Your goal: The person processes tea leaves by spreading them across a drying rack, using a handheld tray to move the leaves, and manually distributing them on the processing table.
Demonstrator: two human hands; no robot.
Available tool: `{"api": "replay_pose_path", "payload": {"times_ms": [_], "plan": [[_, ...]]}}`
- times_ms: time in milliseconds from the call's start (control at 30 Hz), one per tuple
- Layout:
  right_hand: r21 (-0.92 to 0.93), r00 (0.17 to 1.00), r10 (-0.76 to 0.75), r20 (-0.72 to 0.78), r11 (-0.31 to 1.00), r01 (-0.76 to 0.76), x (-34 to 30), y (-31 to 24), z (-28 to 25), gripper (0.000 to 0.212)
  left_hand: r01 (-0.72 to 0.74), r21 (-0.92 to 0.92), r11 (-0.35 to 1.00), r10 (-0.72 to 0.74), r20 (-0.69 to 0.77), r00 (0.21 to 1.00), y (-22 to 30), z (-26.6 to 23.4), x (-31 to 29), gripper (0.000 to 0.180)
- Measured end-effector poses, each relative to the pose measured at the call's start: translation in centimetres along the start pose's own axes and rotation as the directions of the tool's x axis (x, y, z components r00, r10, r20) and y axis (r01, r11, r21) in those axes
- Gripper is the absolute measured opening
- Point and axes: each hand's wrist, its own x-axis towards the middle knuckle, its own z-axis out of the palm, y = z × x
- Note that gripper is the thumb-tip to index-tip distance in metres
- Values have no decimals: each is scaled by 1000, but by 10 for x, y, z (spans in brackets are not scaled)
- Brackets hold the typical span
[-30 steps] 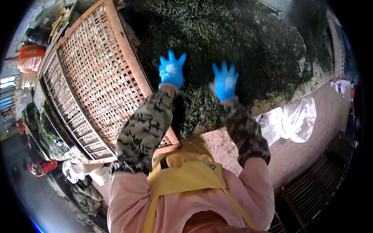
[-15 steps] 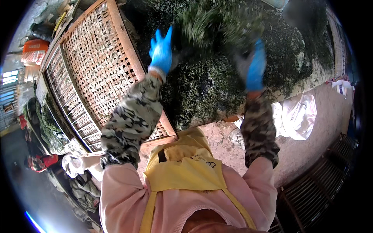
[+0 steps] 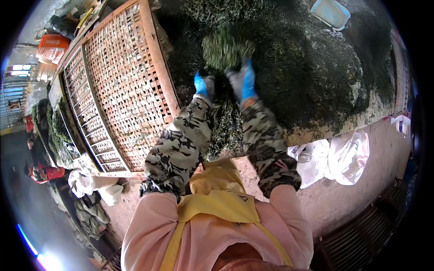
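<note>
A loose bundle of green leafy sprigs [image 3: 224, 49], smeared by motion, is over the dark, leaf-strewn table [image 3: 312, 86]. Just below its right part is my right hand [image 3: 242, 81] in a blue and grey glove, seemingly closed on the bundle's near end. My left hand [image 3: 204, 86], gloved the same way, hovers just below and left of the bundle. One blue finger or thumb points up there; its other fingers are blurred and partly hidden. Small green bits cover the tabletop around both hands.
A woven slatted panel in a wooden frame [image 3: 122, 86] lies left of my arms. A pale blue plastic scoop or tray [image 3: 331, 13] sits at the far right. White sacks [image 3: 343, 158] stand on the floor below the table. An orange basket [image 3: 53, 49] is at the far left.
My right hand and the sprigs have swung left and nearer. My left hand has shifted slightly right and down, its spread fingers no longer showing. The blue scoop or tray is more fully in view.
</note>
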Motion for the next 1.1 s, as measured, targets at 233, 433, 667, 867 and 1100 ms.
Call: {"api": "replay_pose_path", "payload": {"times_ms": [233,433,667,867,1100], "plan": [[128,977,213,-18,969,-209,-39,-104,-15,51,-300,951,79,693,163,702,-37,12,-84,63],[-977,976,-49,213,-2,213,-156,-5,-75,63,-352,-212,912,295,-257,920,-42,-41,-83,60],[67,977,174,122,981,-183,-78,-71,2,50,-407,519,752,415,107,903,-6,88,-96,45],[4,965,261,25,965,-261,-112,-58,-40,50,450,874,-183,694,-210,688,16,41,-77,82],[202,913,384,-138,913,-353,-149,-42,-60,40,-444,522,729,680,-478,555,27,3,0,58]]}}
